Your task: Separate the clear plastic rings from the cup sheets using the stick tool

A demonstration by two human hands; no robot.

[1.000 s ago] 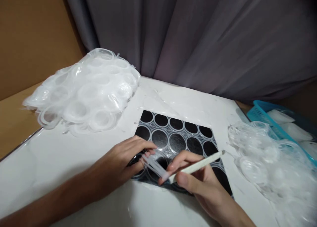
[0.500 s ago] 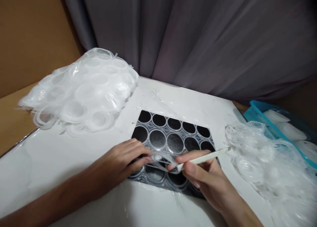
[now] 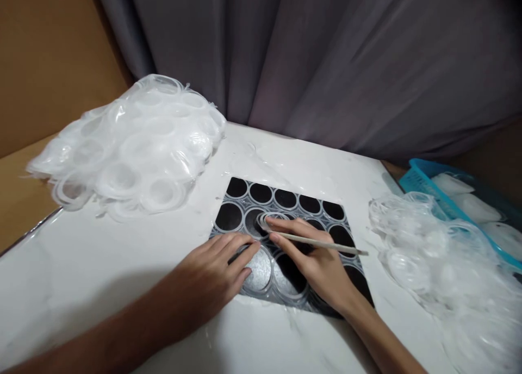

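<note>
Since half a second ago, the right hand (image 3: 314, 254) has moved away from the left hand (image 3: 222, 262), up toward the second row of circles on the black sheet (image 3: 227, 216), and the clear plastic stretched between the two hands then now lies at the right fingertips alone, as pale loops (image 3: 261, 222). That hand grips a thin white stick (image 3: 345, 248), whose free end points toward the table's right edge. The left hand rests palm down with curled fingers over the left part of the sheet; I cannot tell whether it pinches anything beneath. The sheet lies flat in the middle of the table (image 3: 61, 265). A heap of clear plastic rings (image 3: 147, 145) fills the table's far left corner, a looser heap (image 3: 411, 270) lies along the right edge, and just beside that stands a blue basket (image 3: 420, 178).
</note>
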